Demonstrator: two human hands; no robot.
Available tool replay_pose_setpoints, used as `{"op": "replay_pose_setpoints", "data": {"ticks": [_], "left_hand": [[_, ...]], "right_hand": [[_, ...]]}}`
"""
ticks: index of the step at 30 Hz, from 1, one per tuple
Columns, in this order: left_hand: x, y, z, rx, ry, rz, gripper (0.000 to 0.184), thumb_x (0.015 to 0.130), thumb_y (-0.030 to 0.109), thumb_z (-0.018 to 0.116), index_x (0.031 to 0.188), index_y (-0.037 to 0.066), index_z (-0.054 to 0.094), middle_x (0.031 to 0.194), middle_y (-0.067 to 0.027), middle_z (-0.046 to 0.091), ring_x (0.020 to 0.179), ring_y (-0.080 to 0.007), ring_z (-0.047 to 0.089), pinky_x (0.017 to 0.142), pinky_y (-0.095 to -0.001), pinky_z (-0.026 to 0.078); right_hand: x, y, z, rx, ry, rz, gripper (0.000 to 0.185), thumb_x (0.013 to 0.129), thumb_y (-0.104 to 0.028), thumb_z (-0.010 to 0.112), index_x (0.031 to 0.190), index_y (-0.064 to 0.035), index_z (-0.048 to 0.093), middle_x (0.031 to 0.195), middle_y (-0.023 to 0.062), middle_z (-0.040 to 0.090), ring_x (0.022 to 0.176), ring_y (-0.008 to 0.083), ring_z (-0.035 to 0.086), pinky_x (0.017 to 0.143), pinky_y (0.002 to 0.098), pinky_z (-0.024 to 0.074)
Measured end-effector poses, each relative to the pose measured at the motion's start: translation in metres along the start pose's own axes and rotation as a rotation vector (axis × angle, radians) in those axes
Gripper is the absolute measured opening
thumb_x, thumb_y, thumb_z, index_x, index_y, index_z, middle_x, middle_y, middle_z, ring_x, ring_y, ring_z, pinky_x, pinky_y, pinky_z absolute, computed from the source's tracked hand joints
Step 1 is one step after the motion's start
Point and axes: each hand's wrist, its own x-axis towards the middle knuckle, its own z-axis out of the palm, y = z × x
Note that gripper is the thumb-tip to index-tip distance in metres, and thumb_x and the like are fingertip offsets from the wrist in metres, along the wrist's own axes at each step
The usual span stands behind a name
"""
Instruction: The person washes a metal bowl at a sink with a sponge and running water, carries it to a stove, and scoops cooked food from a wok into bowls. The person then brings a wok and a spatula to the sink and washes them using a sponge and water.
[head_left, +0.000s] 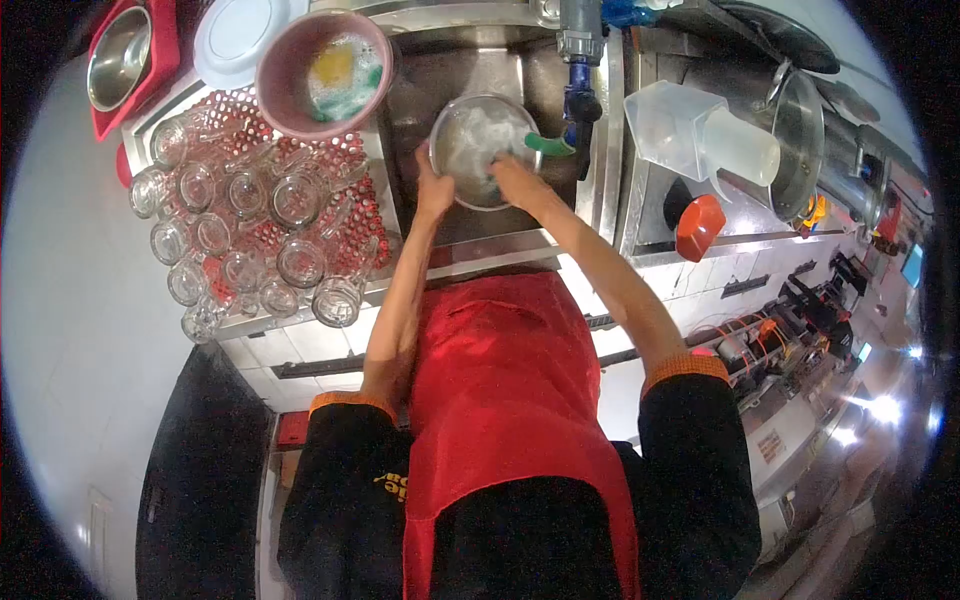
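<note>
A round metal bowl [438,138] with whitish suds in it rests in the steel sink [415,90]. Gripping its left rim is my left hand [433,188], thumb toward the inside and fingers around the outer wall. My right hand [514,178] reaches over the near right rim into the bowl, its fingers closed and pointing down. Whatever those fingers may hold is too hidden to name. Close to the bowl's right edge hangs the green spout end [550,146] of the blue tap [582,100].
Left of the sink, several glass mugs [297,200] stand on a red perforated mat [365,190]. A pink basin [275,100] holds suds and a yellow item, beside a white plate [235,40]. Rightward are clear plastic containers [665,125], a large pot [800,140] and an orange bowl [700,228].
</note>
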Motion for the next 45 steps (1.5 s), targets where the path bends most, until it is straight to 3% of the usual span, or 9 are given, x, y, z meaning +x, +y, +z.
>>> {"op": "replay_pose_setpoints", "data": {"ticks": [3,7,11,14,16,22,26,33,45], "left_hand": [[-0.003,-0.007,0.000,-0.041,0.047,0.004,0.071,0.068,-0.005,0.047,0.136,0.000,0.027,0.128,-0.0194,0.046,0.123,-0.0286,0.044,0.106,-0.0347,0.031],[-0.021,-0.016,-0.008,-0.022,0.046,0.004,0.068,0.068,-0.004,0.050,0.133,0.002,0.029,0.123,-0.0170,0.049,0.116,-0.0267,0.047,0.102,-0.0332,0.034],[-0.029,0.003,-0.006,0.007,-0.017,-0.101,0.071,0.068,-0.003,0.053,0.134,0.003,0.027,0.120,-0.0204,0.052,0.114,-0.0295,0.051,0.099,-0.0357,0.039],[-0.024,0.007,-0.008,0.033,0.003,-0.100,0.071,0.068,-0.002,0.052,0.133,0.003,0.027,0.120,-0.0194,0.052,0.113,-0.0287,0.052,0.096,-0.0350,0.041],[-0.023,-0.006,-0.006,-0.037,0.021,-0.143,0.071,0.067,-0.002,0.053,0.133,0.003,0.027,0.121,-0.0191,0.051,0.112,-0.0285,0.052,0.095,-0.0343,0.042],[-0.041,0.013,0.000,-0.353,0.009,-0.448,0.059,0.075,-0.004,0.049,0.130,0.003,0.031,0.118,-0.0131,0.050,0.103,-0.0214,0.055,0.083,-0.0314,0.049],[-0.042,0.016,-0.002,-0.267,-0.115,-0.424,0.057,0.075,-0.006,0.047,0.130,0.003,0.033,0.117,-0.0138,0.051,0.100,-0.0222,0.057,0.077,-0.0313,0.051],[-0.047,0.001,-0.001,-0.243,0.085,-0.433,0.062,0.070,-0.006,0.043,0.131,0.001,0.031,0.116,-0.0159,0.051,0.106,-0.0257,0.054,0.090,-0.0338,0.045],[-0.044,0.002,-0.013,-0.010,-0.038,-0.099,0.067,0.072,-0.003,0.044,0.136,-0.002,0.023,0.123,-0.0201,0.050,0.117,-0.0293,0.050,0.101,-0.0347,0.036]], "right_hand": [[0.009,-0.001,0.042,0.670,0.016,-0.005,0.023,0.080,-0.007,0.060,0.101,0.0010,0.064,0.098,0.0192,0.065,0.098,0.0390,0.060,0.085,0.0437,0.0493],[0.001,-0.004,0.020,0.066,-0.360,0.071,0.031,0.083,-0.010,0.056,0.112,-0.0019,0.062,0.105,0.0152,0.066,0.104,0.0286,0.061,0.099,0.0422,0.0412],[0.023,0.067,0.086,-1.104,0.230,-0.288,0.038,0.094,-0.019,0.036,0.119,-0.0067,0.061,0.113,0.0093,0.065,0.121,0.0199,0.051,0.116,0.0454,-0.0028],[0.004,0.039,0.080,-0.579,0.435,-0.141,0.037,0.091,-0.018,0.041,0.120,-0.0050,0.060,0.113,0.0096,0.065,0.124,0.0237,0.048,0.116,0.0471,0.0095],[-0.013,-0.013,0.027,-0.441,-0.373,0.042,0.038,0.088,-0.017,0.046,0.121,-0.0018,0.058,0.116,0.0130,0.063,0.121,0.0279,0.051,0.110,0.0466,0.0278],[0.006,-0.021,0.030,0.774,-0.392,-0.080,0.038,0.086,-0.011,0.053,0.121,0.0022,0.053,0.117,0.0261,0.058,0.111,0.0387,0.054,0.093,0.0418,0.0427],[0.027,-0.028,0.067,0.460,0.321,-0.223,0.046,0.085,-0.014,0.056,0.128,-0.0012,0.049,0.101,0.0199,0.066,0.100,0.0375,0.061,0.090,0.0416,0.0462],[0.013,-0.025,0.010,-0.134,-0.147,0.047,0.017,0.077,-0.007,0.057,0.088,-0.0045,0.070,0.088,0.0175,0.068,0.086,0.0362,0.066,0.073,0.0439,0.0523],[0.019,-0.063,0.035,0.122,0.252,0.178,0.013,0.073,0.003,0.057,0.081,0.0039,0.067,0.084,0.0265,0.065,0.081,0.0379,0.067,0.068,0.0426,0.0544]]}}
